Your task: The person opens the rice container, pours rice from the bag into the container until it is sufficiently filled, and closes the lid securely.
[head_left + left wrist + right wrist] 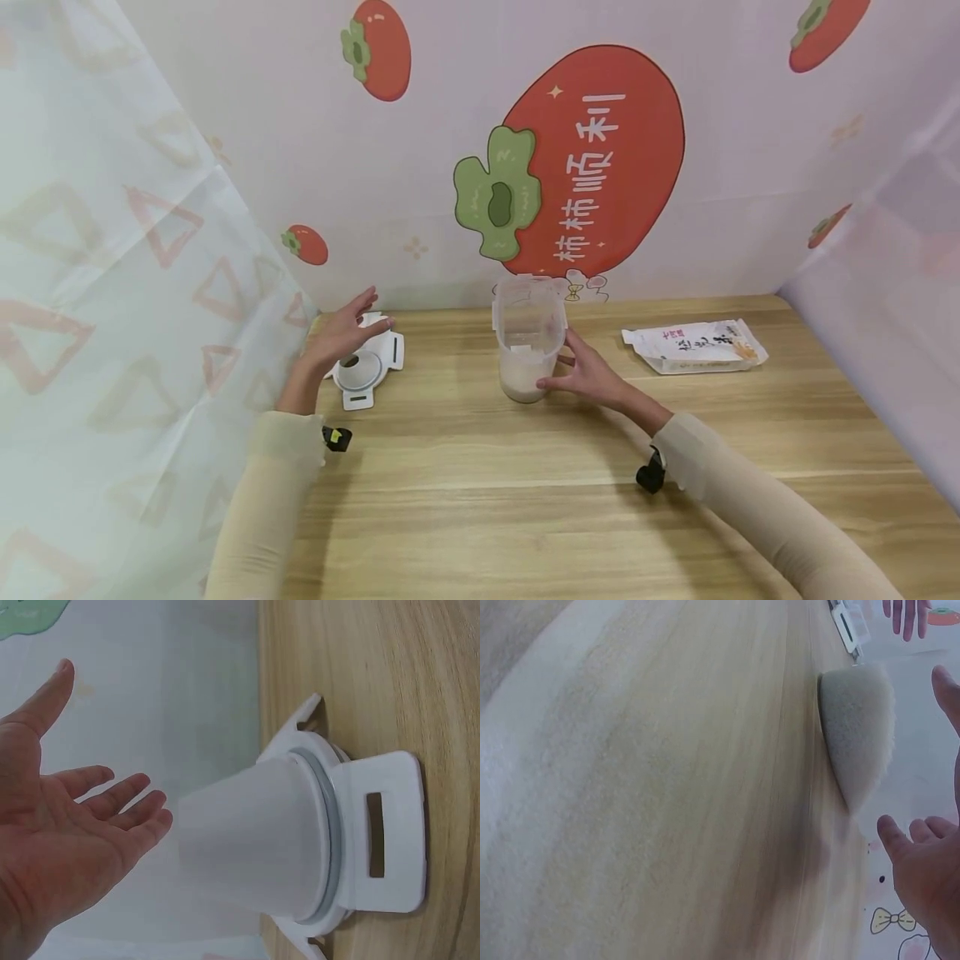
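A tall clear plastic container stands upright on the table, its open top showing. White grains that look like rice fill its lower part. My right hand is at the container's right side, thumb across the front and fingers spread toward the back; whether it touches the wall I cannot tell. To the left, a white lid with slotted flaps lies flat, and a white cup stands on it. Above these two, my left hand hovers with fingers extended, apart from the cup and holding nothing.
A white printed bag lies on the wooden table to the right of the container. A persimmon-patterned back wall rises at the table's far edge. Sheet-like walls flank the left and right.
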Motion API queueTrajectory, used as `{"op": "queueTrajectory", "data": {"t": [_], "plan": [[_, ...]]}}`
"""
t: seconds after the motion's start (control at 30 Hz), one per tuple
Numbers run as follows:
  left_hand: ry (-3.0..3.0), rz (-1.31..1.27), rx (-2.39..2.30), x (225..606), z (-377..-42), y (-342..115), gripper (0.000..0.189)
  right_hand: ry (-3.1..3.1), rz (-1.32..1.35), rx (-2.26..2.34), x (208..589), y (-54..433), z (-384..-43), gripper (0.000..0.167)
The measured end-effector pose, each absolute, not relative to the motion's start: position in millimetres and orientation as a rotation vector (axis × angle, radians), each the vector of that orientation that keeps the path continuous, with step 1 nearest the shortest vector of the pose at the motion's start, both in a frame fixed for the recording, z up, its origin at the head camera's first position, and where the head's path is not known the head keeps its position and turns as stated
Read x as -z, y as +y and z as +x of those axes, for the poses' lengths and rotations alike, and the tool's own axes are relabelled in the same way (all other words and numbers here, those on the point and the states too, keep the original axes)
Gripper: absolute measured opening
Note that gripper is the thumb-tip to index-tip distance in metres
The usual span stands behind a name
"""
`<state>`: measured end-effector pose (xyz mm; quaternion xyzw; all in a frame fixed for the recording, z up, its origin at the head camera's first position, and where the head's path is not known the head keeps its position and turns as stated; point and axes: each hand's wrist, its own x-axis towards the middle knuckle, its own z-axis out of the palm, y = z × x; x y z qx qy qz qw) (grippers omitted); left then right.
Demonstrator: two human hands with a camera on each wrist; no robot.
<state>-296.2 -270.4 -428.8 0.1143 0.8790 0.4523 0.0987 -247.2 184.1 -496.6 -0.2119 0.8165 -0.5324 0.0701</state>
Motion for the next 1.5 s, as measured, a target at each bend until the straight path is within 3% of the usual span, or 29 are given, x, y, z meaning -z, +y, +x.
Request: {"op": "queueTrajectory", "data": {"t": [0.53, 0.8, 1.5], "plan": [[2.624, 0.524, -1.277, 413.9, -291.5, -225.2, 0.095, 2.55, -0.762, 1.39, 486.9, 209.3, -251.2, 0.107], [2.651, 0.634, -1.196, 409.8, -290.0, -204.0, 0.1, 2.691, -0.771, 1.203, 477.4, 224.0, -248.4, 0.116], [2.59, 0.918, -1.147, 398.4, -280.6, -148.8, 0.118, 2.869, -0.908, 0.75, 455.3, 270.2, -252.6, 0.119]]}}
